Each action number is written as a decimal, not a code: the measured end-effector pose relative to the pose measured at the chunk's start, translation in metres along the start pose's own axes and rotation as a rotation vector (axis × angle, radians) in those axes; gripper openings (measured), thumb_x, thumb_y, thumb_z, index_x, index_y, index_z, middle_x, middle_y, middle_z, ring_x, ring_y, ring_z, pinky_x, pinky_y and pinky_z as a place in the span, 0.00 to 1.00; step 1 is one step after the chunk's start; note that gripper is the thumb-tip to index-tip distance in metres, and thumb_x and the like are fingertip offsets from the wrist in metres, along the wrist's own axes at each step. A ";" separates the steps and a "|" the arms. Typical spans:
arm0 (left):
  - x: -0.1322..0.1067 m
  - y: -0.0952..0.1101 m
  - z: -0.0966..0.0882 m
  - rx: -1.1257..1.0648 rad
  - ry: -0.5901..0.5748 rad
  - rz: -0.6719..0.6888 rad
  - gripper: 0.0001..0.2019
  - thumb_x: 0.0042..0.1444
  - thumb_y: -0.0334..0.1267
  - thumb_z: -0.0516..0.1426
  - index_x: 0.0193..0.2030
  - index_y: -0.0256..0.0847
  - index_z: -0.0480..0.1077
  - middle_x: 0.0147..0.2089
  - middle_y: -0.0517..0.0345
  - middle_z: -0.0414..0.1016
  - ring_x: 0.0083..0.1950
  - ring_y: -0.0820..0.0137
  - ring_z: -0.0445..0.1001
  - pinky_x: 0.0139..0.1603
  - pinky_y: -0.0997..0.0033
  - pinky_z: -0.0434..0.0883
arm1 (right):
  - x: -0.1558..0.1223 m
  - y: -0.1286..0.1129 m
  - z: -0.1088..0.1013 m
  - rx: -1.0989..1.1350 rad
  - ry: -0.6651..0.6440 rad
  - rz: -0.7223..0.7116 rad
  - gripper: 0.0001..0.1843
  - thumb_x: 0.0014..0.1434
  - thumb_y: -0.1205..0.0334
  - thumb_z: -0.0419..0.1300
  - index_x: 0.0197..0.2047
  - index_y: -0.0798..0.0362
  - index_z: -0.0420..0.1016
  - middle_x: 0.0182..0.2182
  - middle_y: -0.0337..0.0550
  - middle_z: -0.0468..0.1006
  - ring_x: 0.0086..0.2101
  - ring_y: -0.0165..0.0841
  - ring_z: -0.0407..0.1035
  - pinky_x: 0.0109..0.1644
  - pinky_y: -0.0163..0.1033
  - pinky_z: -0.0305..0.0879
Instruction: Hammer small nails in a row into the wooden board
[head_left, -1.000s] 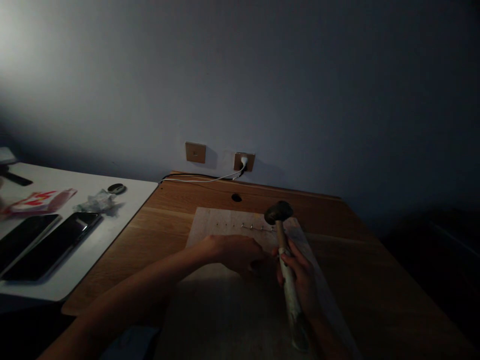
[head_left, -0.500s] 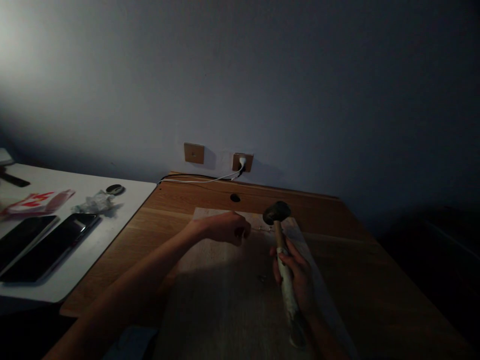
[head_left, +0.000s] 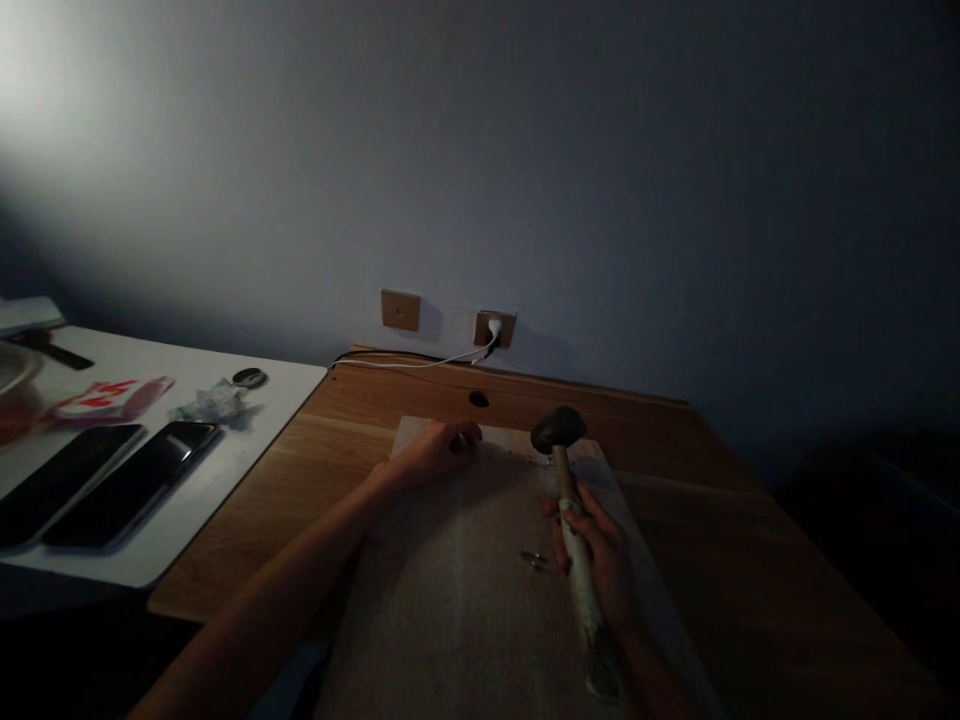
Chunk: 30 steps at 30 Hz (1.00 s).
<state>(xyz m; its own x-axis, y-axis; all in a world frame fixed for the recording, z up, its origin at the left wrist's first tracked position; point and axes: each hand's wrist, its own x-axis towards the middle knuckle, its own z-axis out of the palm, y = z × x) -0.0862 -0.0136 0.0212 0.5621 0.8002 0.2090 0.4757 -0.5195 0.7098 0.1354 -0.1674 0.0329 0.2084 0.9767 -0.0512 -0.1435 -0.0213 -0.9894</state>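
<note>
A pale wooden board (head_left: 450,600) lies on the brown wooden desk (head_left: 675,520). My right hand (head_left: 600,565) is wrapped round the light handle of a hammer (head_left: 570,520), whose dark head hovers over the board's far edge. My left hand (head_left: 439,450) reaches to the board's far left part, fingers pinched together near the row of nails there; what they hold is too small and dark to make out. A few loose nails (head_left: 534,558) lie on the board just left of my right hand.
A white table (head_left: 187,470) adjoins on the left, bearing two dark phones (head_left: 127,480), a red-and-white packet (head_left: 109,397) and crumpled plastic (head_left: 210,403). Wall sockets (head_left: 493,328) with a white plug and cable sit behind the desk. A cable hole (head_left: 478,399) lies beyond the board.
My left hand moved from beside my right hand, by the loose nails, up to the board's far edge. The hammer stayed held upright in my right hand.
</note>
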 end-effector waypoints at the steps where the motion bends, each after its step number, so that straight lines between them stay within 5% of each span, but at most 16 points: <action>1: 0.000 -0.001 0.000 0.000 0.004 0.008 0.11 0.51 0.26 0.57 0.41 0.39 0.74 0.32 0.62 0.75 0.31 0.75 0.71 0.34 0.79 0.65 | 0.000 0.000 0.000 0.001 -0.005 -0.003 0.17 0.59 0.58 0.59 0.51 0.50 0.74 0.25 0.34 0.74 0.14 0.23 0.60 0.15 0.29 0.53; 22: -0.002 -0.002 0.003 0.098 0.010 0.127 0.10 0.52 0.27 0.57 0.41 0.40 0.74 0.40 0.59 0.75 0.35 0.73 0.73 0.38 0.78 0.67 | -0.004 -0.003 0.010 0.021 -0.098 0.033 0.12 0.59 0.57 0.60 0.46 0.50 0.75 0.31 0.36 0.74 0.15 0.20 0.59 0.16 0.28 0.54; 26: -0.002 -0.003 0.003 0.071 -0.016 0.092 0.10 0.54 0.28 0.57 0.42 0.40 0.73 0.36 0.59 0.76 0.34 0.73 0.73 0.37 0.78 0.67 | -0.006 -0.005 0.016 -0.024 -0.161 0.044 0.19 0.59 0.57 0.61 0.54 0.49 0.72 0.33 0.36 0.74 0.15 0.20 0.61 0.17 0.29 0.57; 30: -0.003 -0.001 0.002 0.018 -0.037 0.038 0.19 0.51 0.25 0.57 0.50 0.41 0.70 0.41 0.59 0.78 0.37 0.72 0.76 0.39 0.78 0.68 | -0.006 -0.004 0.026 -0.072 -0.222 0.065 0.27 0.59 0.55 0.61 0.62 0.47 0.66 0.34 0.36 0.73 0.15 0.21 0.61 0.16 0.29 0.56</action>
<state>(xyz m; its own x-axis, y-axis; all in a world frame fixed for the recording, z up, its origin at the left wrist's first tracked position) -0.0868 -0.0158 0.0189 0.6046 0.7682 0.2104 0.4650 -0.5549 0.6898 0.1097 -0.1677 0.0410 -0.0183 0.9956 -0.0916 -0.0787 -0.0928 -0.9926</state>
